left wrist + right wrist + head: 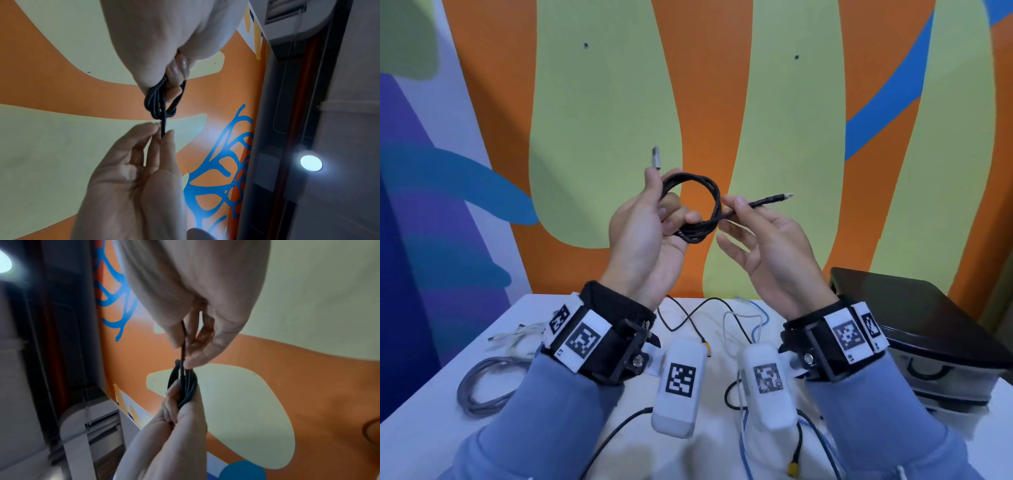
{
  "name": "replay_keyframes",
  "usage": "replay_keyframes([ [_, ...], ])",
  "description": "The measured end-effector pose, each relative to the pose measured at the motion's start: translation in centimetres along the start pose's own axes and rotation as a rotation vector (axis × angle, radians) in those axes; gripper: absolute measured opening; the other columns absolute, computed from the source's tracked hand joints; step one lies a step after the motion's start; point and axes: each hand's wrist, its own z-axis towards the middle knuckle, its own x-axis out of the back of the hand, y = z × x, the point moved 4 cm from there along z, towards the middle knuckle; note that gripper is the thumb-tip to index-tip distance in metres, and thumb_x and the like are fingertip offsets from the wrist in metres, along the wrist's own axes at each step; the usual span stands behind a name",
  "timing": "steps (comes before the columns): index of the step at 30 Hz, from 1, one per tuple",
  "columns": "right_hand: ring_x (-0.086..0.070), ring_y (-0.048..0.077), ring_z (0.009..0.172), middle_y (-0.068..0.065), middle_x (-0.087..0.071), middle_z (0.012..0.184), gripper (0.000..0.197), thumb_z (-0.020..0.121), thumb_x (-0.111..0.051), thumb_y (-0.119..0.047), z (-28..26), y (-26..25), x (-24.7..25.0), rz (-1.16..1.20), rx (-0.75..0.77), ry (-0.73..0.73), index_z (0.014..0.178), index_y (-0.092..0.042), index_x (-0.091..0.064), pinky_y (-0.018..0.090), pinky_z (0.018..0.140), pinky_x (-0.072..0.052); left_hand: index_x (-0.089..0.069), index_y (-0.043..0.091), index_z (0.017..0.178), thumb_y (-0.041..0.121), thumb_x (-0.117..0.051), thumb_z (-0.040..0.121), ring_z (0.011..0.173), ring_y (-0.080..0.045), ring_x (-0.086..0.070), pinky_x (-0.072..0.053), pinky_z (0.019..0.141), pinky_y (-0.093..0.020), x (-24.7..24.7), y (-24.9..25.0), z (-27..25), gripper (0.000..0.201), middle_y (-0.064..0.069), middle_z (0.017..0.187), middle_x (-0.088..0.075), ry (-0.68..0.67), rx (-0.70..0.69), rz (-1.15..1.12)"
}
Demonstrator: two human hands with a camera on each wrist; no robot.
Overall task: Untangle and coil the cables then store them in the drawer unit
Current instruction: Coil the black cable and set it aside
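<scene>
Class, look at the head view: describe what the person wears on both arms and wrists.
Both arms have grey-blue sleeves. Each wrist carries a black strap with white blocks printed with black-and-white square code markings. A white rounded camera unit bearing the same kind of marking hangs under each wrist. The fingers are bare.

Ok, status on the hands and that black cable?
Left hand grips black cable coil. Right hand pinches its free end. Drawer unit closed; loose cables on table.

black cable (714, 205) braided cloth sheath, matt, metal plug (656, 157), drawer unit (914, 308) glossy dark top, worktop (431, 428) matt white
</scene>
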Motion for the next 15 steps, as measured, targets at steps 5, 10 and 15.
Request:
replay_keyframes([
  [5,-0.071,0.021,0.087,0.009,-0.076,0.088,0.025,0.097,-0.07,-0.004,0.3,0.8,0.8,0.148,-0.012,0.16,0.119,0.006,-0.063,0.017,0.068,-0.056,-0.066,-0.003,0.121,0.034,-0.049,0.113,0.049,-0.011,-0.024,-0.042,0.054,-0.024,-1.2,-0.4,-0.9,0.042,0.007,0.063,-0.018,-0.123,-0.022,0.11],
  [10,-0.069,0.019,0.072,0.008,-0.075,0.087,0.023,0.102,-0.065,-0.01,0.2,0.8,0.6,-0.261,-0.031,0.013,0.124,-0.003,-0.069,0.023,0.065,-0.053,-0.069,-0.004,0.112,0.034,-0.048,0.113,0.047,-0.011,-0.022,-0.043,0.054,-0.023,-1.8,-0.3,-1.4,0.043,0.005,0.063,-0.013,-0.195,-0.031,0.216],
  [15,-0.054,0.019,0.091,0.004,-0.068,0.104,0.026,0.104,-0.056,-0.006,-0.3,0.6,-0.1,-0.372,-0.061,-0.257,0.118,-0.015,-0.076,0.035,0.077,-0.047,-0.071,-0.003,0.113,0.035,-0.051,0.112,0.047,-0.012,-0.026,-0.04,0.058,-0.027,-1.3,0.4,-1.0,0.043,0.006,0.061,-0.016,-0.179,-0.055,0.287],
])
